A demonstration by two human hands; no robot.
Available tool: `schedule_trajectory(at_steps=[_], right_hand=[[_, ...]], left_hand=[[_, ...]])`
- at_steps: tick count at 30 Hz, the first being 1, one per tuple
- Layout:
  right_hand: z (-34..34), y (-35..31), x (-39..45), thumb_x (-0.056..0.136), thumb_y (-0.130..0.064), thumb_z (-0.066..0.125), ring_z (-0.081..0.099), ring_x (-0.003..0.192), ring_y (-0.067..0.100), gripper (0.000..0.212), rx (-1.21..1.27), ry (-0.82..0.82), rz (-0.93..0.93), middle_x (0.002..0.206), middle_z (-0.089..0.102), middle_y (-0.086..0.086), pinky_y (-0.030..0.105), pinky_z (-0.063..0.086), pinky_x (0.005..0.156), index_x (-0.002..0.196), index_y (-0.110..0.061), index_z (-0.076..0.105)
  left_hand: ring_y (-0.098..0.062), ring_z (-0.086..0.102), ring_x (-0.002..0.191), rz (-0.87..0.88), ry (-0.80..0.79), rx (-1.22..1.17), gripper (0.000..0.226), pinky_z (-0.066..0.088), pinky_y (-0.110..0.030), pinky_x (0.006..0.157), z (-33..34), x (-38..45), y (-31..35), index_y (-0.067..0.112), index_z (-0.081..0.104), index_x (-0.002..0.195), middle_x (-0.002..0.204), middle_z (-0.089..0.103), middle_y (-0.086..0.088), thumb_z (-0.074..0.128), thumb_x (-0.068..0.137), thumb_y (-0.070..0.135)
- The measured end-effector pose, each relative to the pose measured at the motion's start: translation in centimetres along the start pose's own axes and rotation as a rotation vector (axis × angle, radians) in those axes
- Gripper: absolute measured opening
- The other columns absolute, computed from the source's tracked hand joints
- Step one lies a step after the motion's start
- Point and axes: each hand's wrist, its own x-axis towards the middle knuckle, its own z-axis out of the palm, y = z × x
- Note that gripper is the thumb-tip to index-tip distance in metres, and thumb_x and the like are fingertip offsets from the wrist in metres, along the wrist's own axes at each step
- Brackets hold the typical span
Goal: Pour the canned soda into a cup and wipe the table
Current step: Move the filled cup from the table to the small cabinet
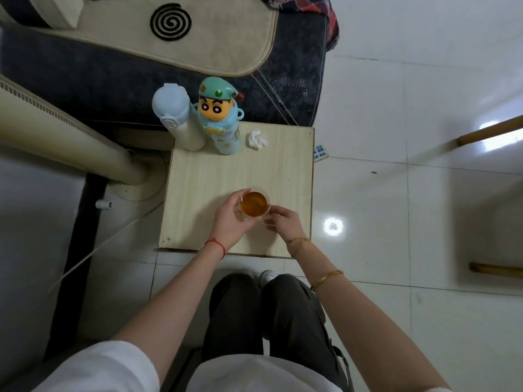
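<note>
I am looking down past a white shirt and dark trousers (271,315), with both bare forearms reaching forward over them toward the small wooden desk (209,176). My left hand (229,222) is wearing a red string at the wrist, and its fingers (240,195) are wrapping around the left side of the clear cup (254,204), gripping it. The cup is sitting near the front of the desk, slightly right of centre, and is holding amber liquid close to the rim. My right hand (284,222) is hovering just beside the cup on its right; its fingers (270,221) are curling loosely, half open, and I cannot tell whether the tips are touching the cup wall. A gold bracelet is sitting further down that forearm. At the far edge of the desk a white flask (181,120) is standing upright, touching a cartoon-figure bottle (222,117) to its right. A crumpled white tissue (257,139) is lying just right of that bottle, well apart from the cup. White floor tiles are surrounding the desk.
</note>
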Motion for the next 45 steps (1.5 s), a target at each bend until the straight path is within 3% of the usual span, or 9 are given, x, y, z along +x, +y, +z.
schedule_trajectory(at_steps=[5,9,11,15,19,21,23,34,45], right_hand=[[0.2,0.9,0.5,0.091,0.006,0.042,0.059,0.084,0.02,0.037,-0.044,0.014,-0.018,0.097,0.065,0.01,0.031,0.054,0.083,0.118,0.0,0.065],[0.2,1.3,0.6,0.091,0.006,0.041,0.058,0.079,0.016,0.037,-0.061,0.024,-0.03,0.099,0.065,0.011,0.029,0.054,0.08,0.119,-0.001,0.065],[0.3,1.5,0.7,0.092,0.004,0.042,0.06,0.086,0.018,0.037,-0.063,0.024,-0.032,0.103,0.065,0.01,0.035,0.056,0.088,0.12,-0.003,0.064],[0.2,1.2,0.1,0.093,-0.004,0.044,0.061,0.104,0.026,0.036,-0.119,0.041,-0.043,0.112,0.066,0.009,0.047,0.049,0.102,0.123,-0.006,0.063],[-0.9,0.1,-2.8,0.098,-0.014,0.045,0.053,0.126,0.025,0.037,-0.255,0.075,-0.062,0.133,0.06,0.007,0.039,0.04,0.111,0.133,-0.011,0.057],[-1.8,-0.7,-4.8,0.099,-0.017,0.045,0.05,0.13,0.023,0.04,-0.361,0.086,-0.082,0.139,0.056,0.006,0.032,0.036,0.111,0.138,-0.011,0.052],[-2.8,-1.8,-7.1,0.099,-0.019,0.046,0.048,0.131,0.024,0.042,-0.458,0.095,-0.113,0.142,0.053,0.007,0.032,0.035,0.11,0.141,-0.01,0.048],[-6.5,-8.7,-21.7,0.099,-0.027,0.049,0.039,0.137,0.029,0.048,-0.782,0.194,-0.424,0.144,0.049,0.009,0.04,0.032,0.115,0.143,-0.011,0.044],[-10.1,-6.9,-31.5,0.101,-0.03,0.045,0.028,0.143,0.026,0.048,-0.736,0.413,-0.398,0.149,0.044,0.005,0.041,0.028,0.116,0.145,-0.013,0.041]], left_hand=[[-0.008,0.057,0.119,0.009,0.006,-0.009,0.069,0.049,-0.03,0.102,0.7,0.0,-1.2,0.029,0.054,0.13,0.122,0.059,0.017,0.085,0.071,0.014],[0.005,0.052,0.114,0.022,0.008,-0.017,0.065,0.048,-0.025,0.1,0.9,-0.2,-1.4,0.03,0.054,0.127,0.119,0.056,0.023,0.084,0.071,0.015],[0.006,0.052,0.114,0.016,0.002,-0.015,0.064,0.047,-0.024,0.1,0.9,-0.2,-1.5,0.03,0.053,0.127,0.119,0.055,0.024,0.083,0.073,0.013],[-0.01,0.049,0.125,-0.028,-0.029,0.034,0.077,0.042,-0.031,0.107,0.5,-0.4,-1.8,0.03,0.044,0.139,0.132,0.051,0.016,0.082,0.075,0.011],[-0.017,0.038,0.138,-0.072,0.0,0.174,0.09,0.035,-0.039,0.114,-1.0,-2.2,-0.7,0.027,0.03,0.149,0.151,0.039,0.003,0.082,0.076,0.02],[-0.016,0.035,0.14,-0.062,0.01,0.254,0.083,0.03,-0.032,0.114,-2.2,-3.9,0.9,0.024,0.032,0.149,0.152,0.038,0.002,0.078,0.079,0.021],[-0.016,0.035,0.14,-0.039,0.003,0.328,0.076,0.028,-0.026,0.111,-3.7,-5.8,2.9,0.021,0.035,0.147,0.152,0.039,0.001,0.075,0.083,0.022],[-0.018,0.034,0.139,0.217,-0.076,0.609,0.057,0.029,-0.035,0.117,-9.8,-14.8,15.6,0.019,0.044,0.142,0.148,0.044,-0.001,0.066,0.089,0.022],[-0.018,0.035,0.136,0.459,-0.257,0.74,0.051,0.026,-0.03,0.116,-7.9,-19.2,21.6,0.017,0.046,0.141,0.145,0.046,-0.001,0.061,0.093,0.023]])
